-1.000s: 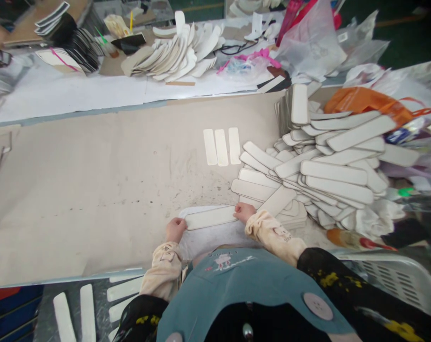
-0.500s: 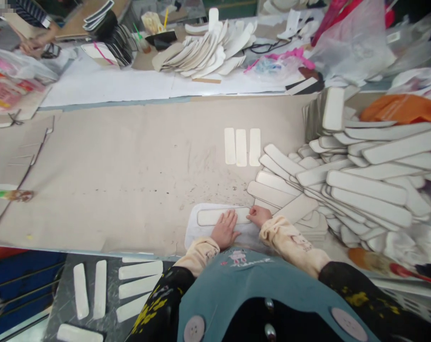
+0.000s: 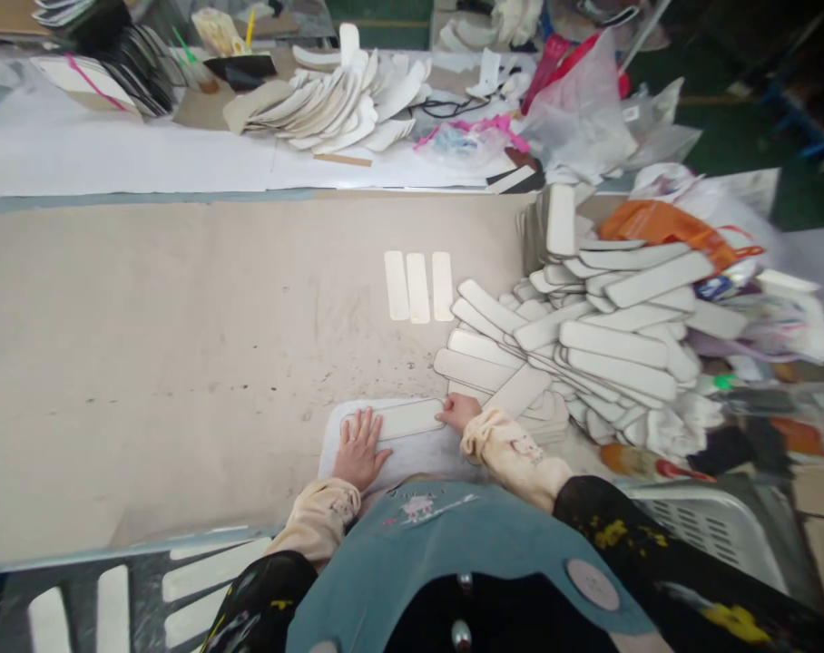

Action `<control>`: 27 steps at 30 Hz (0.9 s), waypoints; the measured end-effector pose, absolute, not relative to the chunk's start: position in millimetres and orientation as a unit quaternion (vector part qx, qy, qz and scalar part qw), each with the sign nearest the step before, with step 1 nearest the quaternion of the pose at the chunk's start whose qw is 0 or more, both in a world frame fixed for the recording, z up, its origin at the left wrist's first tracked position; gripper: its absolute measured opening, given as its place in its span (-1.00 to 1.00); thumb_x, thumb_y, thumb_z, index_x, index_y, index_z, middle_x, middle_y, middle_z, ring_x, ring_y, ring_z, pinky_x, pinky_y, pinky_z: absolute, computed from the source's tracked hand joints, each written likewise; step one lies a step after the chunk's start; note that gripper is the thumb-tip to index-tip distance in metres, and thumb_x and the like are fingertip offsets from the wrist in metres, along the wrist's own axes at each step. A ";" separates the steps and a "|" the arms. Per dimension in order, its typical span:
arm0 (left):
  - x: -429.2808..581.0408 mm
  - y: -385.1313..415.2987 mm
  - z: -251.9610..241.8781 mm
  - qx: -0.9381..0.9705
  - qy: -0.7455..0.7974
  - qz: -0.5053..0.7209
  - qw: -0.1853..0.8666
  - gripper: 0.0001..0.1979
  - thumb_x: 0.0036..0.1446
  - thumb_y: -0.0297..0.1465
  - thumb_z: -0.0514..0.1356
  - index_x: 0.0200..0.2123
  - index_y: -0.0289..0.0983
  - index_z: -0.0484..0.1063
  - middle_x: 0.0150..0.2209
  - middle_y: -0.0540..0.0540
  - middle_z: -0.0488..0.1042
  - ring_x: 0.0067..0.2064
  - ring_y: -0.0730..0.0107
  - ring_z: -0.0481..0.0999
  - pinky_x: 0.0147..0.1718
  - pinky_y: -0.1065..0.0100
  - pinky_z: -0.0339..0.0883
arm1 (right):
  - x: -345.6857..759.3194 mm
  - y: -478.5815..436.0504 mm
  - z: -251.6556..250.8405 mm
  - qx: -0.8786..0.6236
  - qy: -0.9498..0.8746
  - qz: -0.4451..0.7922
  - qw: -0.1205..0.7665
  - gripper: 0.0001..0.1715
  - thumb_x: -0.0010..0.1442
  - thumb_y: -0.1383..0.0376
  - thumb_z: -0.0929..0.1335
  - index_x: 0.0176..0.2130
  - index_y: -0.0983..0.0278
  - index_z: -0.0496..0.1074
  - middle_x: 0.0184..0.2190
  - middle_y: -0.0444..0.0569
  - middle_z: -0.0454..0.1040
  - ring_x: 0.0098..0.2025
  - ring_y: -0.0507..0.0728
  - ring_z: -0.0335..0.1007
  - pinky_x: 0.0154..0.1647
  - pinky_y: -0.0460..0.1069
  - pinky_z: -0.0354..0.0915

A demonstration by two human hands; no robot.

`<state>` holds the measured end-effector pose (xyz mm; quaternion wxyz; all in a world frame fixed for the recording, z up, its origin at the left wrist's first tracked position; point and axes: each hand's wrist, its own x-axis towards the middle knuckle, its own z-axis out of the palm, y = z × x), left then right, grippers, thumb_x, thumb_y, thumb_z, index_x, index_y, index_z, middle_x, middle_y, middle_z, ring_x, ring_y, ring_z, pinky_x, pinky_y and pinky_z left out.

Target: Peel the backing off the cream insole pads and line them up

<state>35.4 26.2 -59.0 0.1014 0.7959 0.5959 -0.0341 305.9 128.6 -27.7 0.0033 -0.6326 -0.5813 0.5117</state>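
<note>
A long white strip with rounded ends and a dark outline [image 3: 410, 418] lies on a pale rounded sheet [image 3: 422, 461] at the near edge of the table. My left hand [image 3: 360, 450] rests flat over the strip's left end, fingers spread, covering that end. At the other end, my right hand [image 3: 460, 413] is closed, its thumb and forefinger pinching the strip's tip. Just right of it begins a large heap of similar dark-edged strips [image 3: 616, 363]. Beyond my hands, three smaller cream strips [image 3: 418, 287] lie side by side on the table.
The brown-covered table [image 3: 146, 363] stretches left. At the back, a white-covered surface [image 3: 181, 163] bears a pile of curved pieces [image 3: 344, 100] and plastic bags [image 3: 579, 118]. More strips [image 3: 113, 608] lie on a dark surface below left. A plastic basket [image 3: 708, 526] stands at right.
My left hand has slid left along the strip, from its middle to its left end. My right hand still pinches the right end. The view has swung to the right.
</note>
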 end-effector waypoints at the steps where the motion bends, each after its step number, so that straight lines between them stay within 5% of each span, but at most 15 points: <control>1: 35.7 26.9 -61.5 0.797 0.594 -0.028 0.101 -0.31 0.13 -0.05 -0.10 0.22 -0.35 0.02 0.29 -0.30 -0.12 0.30 -0.07 -0.24 0.15 -0.15 -0.18 | 310.7 126.3 -22.3 -0.614 -0.595 0.517 -0.028 -0.66 0.20 0.22 0.14 -0.40 0.31 0.39 -0.45 -0.03 0.39 -0.41 0.03 0.31 -0.47 -0.07 0.21; 7: 34.0 29.1 -70.9 0.802 0.589 -0.013 0.096 -0.26 0.10 -0.01 -0.09 0.21 -0.39 0.03 0.28 -0.33 -0.11 0.29 -0.11 -0.24 0.14 -0.17 -0.18 | 294.2 106.6 -11.9 -0.620 -0.673 0.403 -0.006 -0.68 0.22 0.24 0.23 -0.13 0.41 0.34 -0.12 0.15 0.39 -0.03 0.17 0.26 -0.02 0.03 0.18; 11: 33.6 27.4 -71.4 0.801 0.590 -0.018 0.094 -0.25 0.10 -0.01 -0.11 0.21 -0.41 0.04 0.28 -0.34 -0.10 0.30 -0.10 -0.25 0.14 -0.17 -0.19 | 256.9 87.3 -27.9 -0.452 -0.823 0.339 0.054 -0.46 0.15 0.22 0.30 0.08 0.40 0.24 0.09 0.20 0.23 0.14 0.20 0.07 0.18 0.09 0.01; 16: 36.3 30.6 -76.6 0.806 0.583 -0.024 0.100 -0.26 0.11 -0.01 -0.12 0.21 -0.40 0.02 0.28 -0.34 -0.11 0.30 -0.10 -0.25 0.14 -0.18 -0.18 | 257.6 56.1 -35.4 -0.464 -0.833 0.302 0.009 -0.40 0.33 0.16 -0.02 -0.06 0.46 0.37 -0.03 0.07 0.34 0.08 0.22 0.15 0.10 0.19 0.05; 19: 35.2 32.6 -72.7 0.799 0.590 -0.033 0.111 -0.25 0.10 0.00 -0.12 0.23 -0.39 -0.02 0.29 -0.34 -0.13 0.30 -0.10 -0.25 0.14 -0.17 -0.20 | 276.4 53.1 -27.4 -0.479 -0.831 0.282 0.015 -0.52 0.31 0.13 0.11 0.02 0.39 0.30 0.03 0.06 0.28 0.07 0.26 0.17 0.08 0.26 0.09; 23: 29.6 22.4 -57.9 0.789 0.596 -0.063 0.131 -0.18 0.05 0.07 -0.13 0.26 -0.30 -0.15 0.30 -0.28 -0.20 0.29 -0.09 -0.19 0.15 -0.15 -0.17 | 276.3 77.3 -22.0 -0.415 -0.873 0.241 0.085 -0.35 0.22 0.05 0.07 0.17 0.31 0.17 0.22 0.09 0.06 0.20 0.37 -0.03 0.13 0.31 0.02; 25: 27.4 22.1 -60.6 0.808 0.573 -0.063 0.119 -0.17 0.03 0.08 -0.12 0.27 -0.27 -0.18 0.30 -0.26 -0.21 0.28 -0.07 -0.14 0.13 -0.15 -0.09 | 264.9 92.2 -29.0 -0.422 -0.874 0.181 0.158 -0.30 0.07 0.04 0.12 0.20 0.04 0.08 0.25 -0.19 -0.03 0.23 0.34 -0.07 0.09 0.34 0.10; 27: 24.3 28.3 -68.0 0.821 0.563 -0.050 0.078 -0.29 0.04 0.02 -0.07 0.23 -0.12 -0.01 0.28 -0.23 -0.06 0.22 -0.12 0.07 0.04 -0.23 0.04 | 254.3 102.2 -39.6 -0.393 -0.878 0.163 0.219 -0.25 -0.10 0.03 0.18 0.13 -0.21 0.10 0.22 -0.43 -0.01 0.22 0.43 -0.08 -0.17 0.42 0.25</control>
